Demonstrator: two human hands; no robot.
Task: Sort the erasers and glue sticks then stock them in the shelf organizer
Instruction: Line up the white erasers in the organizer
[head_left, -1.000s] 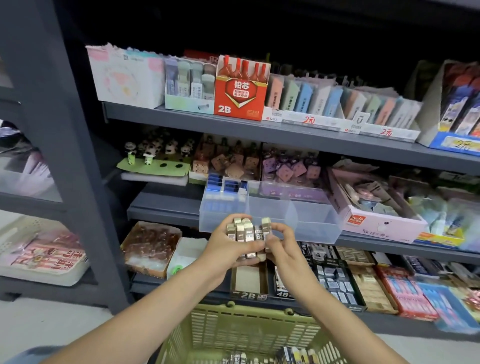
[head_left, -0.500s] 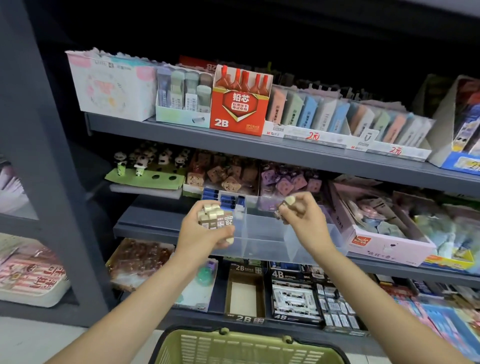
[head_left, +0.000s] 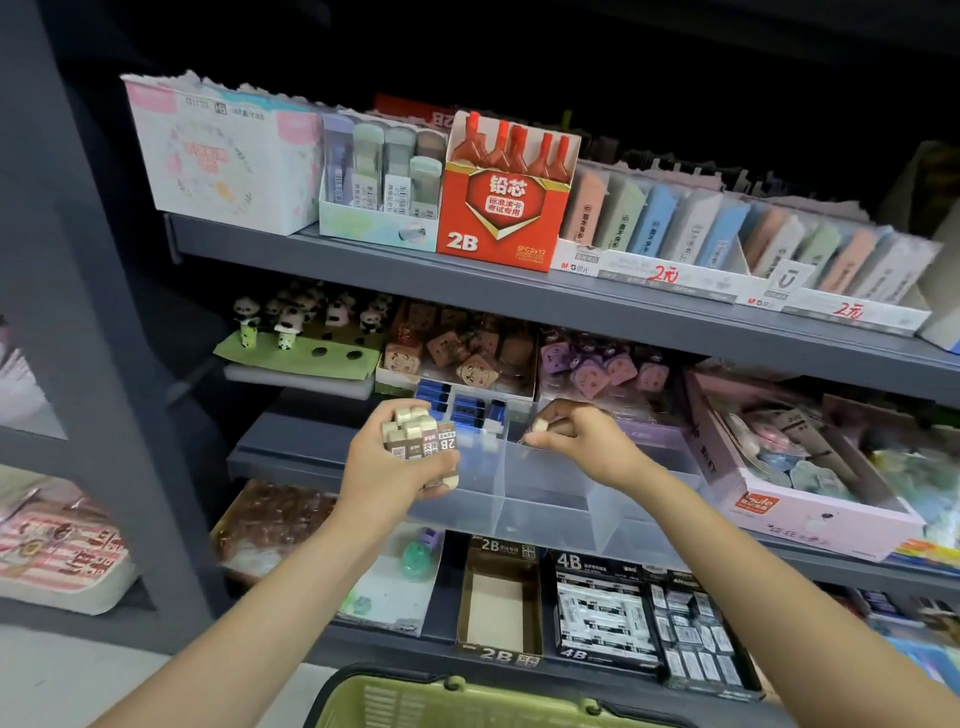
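Left of centre, a bundle of erasers (head_left: 418, 439) with brown-and-cream sleeves, one marked 2B, is gripped upright in the left hand (head_left: 400, 470), whose fingers are curled round the lower half of the bundle. The bundle is held just in front of the left end of the clear organizer (head_left: 545, 499), a see-through tray with upright dividers that sits on the middle shelf (head_left: 291, 457) at the centre of the frame. In its far-left compartment a few blue-wrapped items (head_left: 467, 410) are stood at the back; whether these are erasers or glue sticks cannot be told. The middle and right compartments appear bare.

Right of centre, a single eraser (head_left: 540, 426) is pinched between the thumb and curled fingers of the right hand (head_left: 576, 436), which is held over the organizer's middle compartment, above its rear edge.

The step judged to be in hand is the placing of that single eraser. It is best lowered on end against the back wall of the compartment, label outward, so that later pieces can be ranked in front of it. The bundle should be kept level and firmly clasped meanwhile, since loose pieces at its top could slip out.

At the bottom edge, the rim of a green basket (head_left: 467, 696) is seen; no glue sticks can be made out.
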